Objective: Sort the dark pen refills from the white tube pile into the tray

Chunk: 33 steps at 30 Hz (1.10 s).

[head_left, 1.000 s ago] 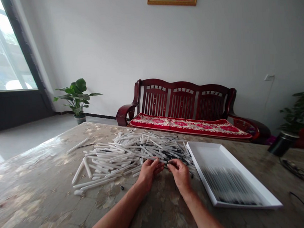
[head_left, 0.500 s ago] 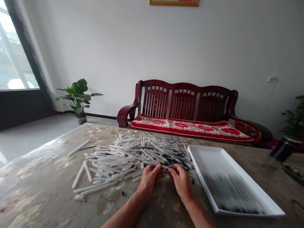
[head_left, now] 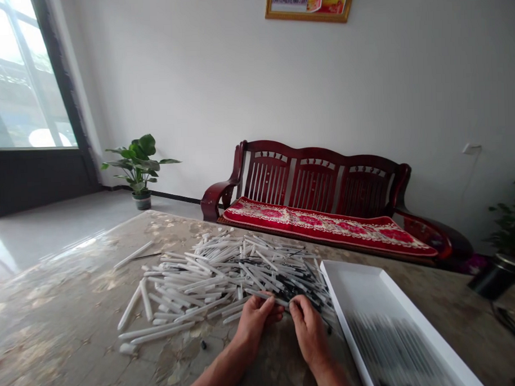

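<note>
Left hand: the left hand (head_left: 256, 320) is curled at the near edge of the heap, fingers pinched on one end of a white pen (head_left: 273, 298).
Right hand: the right hand (head_left: 308, 332) sits just beside the left, fingers bent in toward the pen's other end; whether it truly grips the pen I cannot tell.
Pen axis: the white pen lies nearly level between the two hands, its long axis running left to right along the near edge of the bench (head_left: 68, 329).
Pile: the pile of pens (head_left: 218, 270) spreads over the middle of the bench, slim white plastic tubes crossing at all angles, with black-tipped ones thickest at its right side.
Tray: the white tray (head_left: 371, 290), shallow and rectangular, lies toward the right edge, a row of dark pens blurred inside it.
Bench surface: glossy, marbled brown stone.
Change: both hands sit lower and slightly further right in view than half a second ago, and the grip looks unchanged.
Behind: a dark wooden sofa (head_left: 325, 185) with a red cushion.
</note>
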Motion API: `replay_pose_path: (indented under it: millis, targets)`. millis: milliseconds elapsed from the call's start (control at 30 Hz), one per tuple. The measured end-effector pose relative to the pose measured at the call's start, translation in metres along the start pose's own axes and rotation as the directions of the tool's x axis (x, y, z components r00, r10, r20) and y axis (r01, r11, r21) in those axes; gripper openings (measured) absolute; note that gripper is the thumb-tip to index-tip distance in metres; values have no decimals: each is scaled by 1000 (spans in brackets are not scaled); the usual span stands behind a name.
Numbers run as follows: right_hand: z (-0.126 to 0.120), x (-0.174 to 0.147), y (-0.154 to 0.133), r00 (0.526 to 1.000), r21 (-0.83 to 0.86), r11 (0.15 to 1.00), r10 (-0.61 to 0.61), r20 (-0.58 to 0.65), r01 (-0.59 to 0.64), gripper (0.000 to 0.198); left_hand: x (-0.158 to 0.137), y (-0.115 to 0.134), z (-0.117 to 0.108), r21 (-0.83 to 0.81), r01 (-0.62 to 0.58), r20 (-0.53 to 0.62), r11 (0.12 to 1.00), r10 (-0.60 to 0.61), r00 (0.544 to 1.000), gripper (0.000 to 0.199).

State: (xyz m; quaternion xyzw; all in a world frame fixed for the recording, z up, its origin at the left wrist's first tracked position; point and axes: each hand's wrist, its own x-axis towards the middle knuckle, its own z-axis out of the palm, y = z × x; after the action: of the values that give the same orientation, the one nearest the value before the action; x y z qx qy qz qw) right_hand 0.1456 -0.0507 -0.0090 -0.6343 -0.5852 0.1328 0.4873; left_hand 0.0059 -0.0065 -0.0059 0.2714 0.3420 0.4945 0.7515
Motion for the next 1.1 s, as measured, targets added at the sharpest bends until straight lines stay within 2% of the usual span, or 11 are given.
replay_pose_path:
  millis: [133,333,533,700,900,1100]
  targets:
    - [1,1,4,1000,-113,993,21,-1,-21,45,1,-2,0,11,-8,-2,1000,8,1000,50]
    - [1,-3,3,998,-46,998,-32,52,34,35,-1,-2,-1,18,-14,-7,1000,14,1000,48]
    - [2,-4,7,998,-80,996,33,54,-28,47,-2,-3,-1,51,-12,23,999,11,1000,48]
    - [-1,-6,2,997,-23,1000,-12,78,14,33,-4,-2,-2,55,-12,12,998,11,1000,48]
    - [0,-7,6,998,-63,998,10,67,-6,48,-5,-4,0,100,-35,56,994,30,998,47]
    - [1,-7,6,998,-5,1000,-14,60,15,34,-6,0,0,78,-16,17,997,15,1000,49]
